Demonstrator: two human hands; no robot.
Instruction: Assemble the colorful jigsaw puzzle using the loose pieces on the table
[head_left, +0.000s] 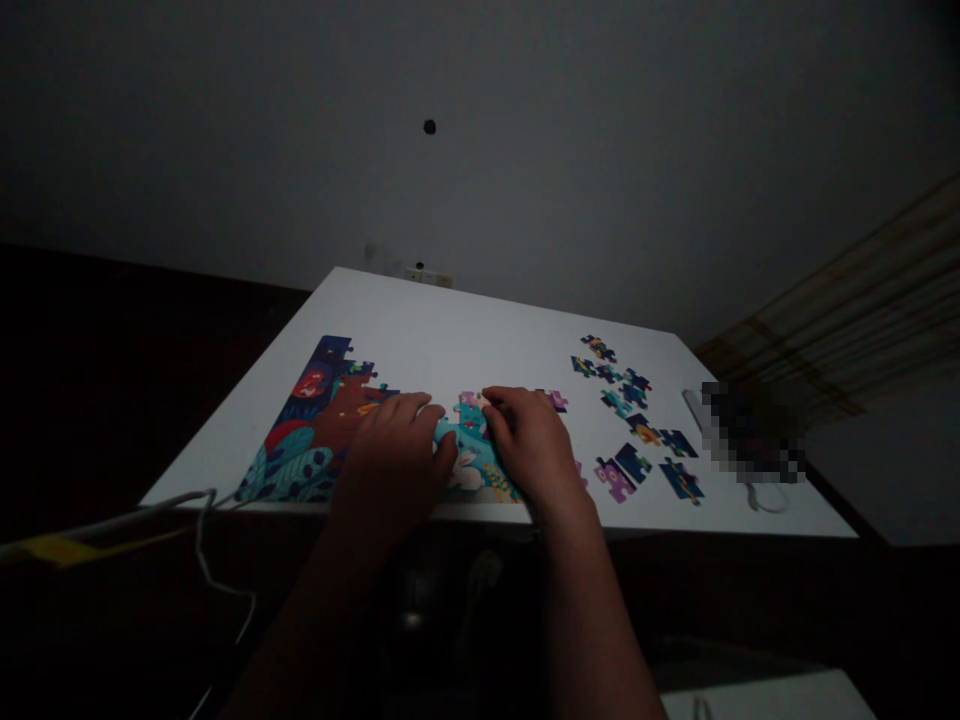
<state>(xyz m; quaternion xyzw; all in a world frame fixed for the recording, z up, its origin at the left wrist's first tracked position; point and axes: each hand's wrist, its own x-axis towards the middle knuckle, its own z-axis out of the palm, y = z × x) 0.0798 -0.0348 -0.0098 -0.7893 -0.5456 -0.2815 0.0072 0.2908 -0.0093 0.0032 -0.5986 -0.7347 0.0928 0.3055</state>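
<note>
A partly joined jigsaw puzzle (334, 415) lies along the near edge of the white table, with a brown animal, blue leaves and a white rabbit printed on it. My left hand (390, 460) rests over its middle, fingers bent a little and thumb apart, covering part of the picture. To the right, my right hand (529, 435) has thumb and forefinger together at a pink and teal puzzle piece (470, 402) at the puzzle's upper edge. Whether that piece is fully seated I cannot tell. Just behind the right hand, a purple piece (555, 400) is partly hidden.
Several loose puzzle pieces (632, 390) are scattered on the right of the table (465, 330). A pixelated object (754, 432) sits at the right edge. A pale cable (202, 530) hangs by the near left corner. Behind the table is a wall with sockets (427, 277).
</note>
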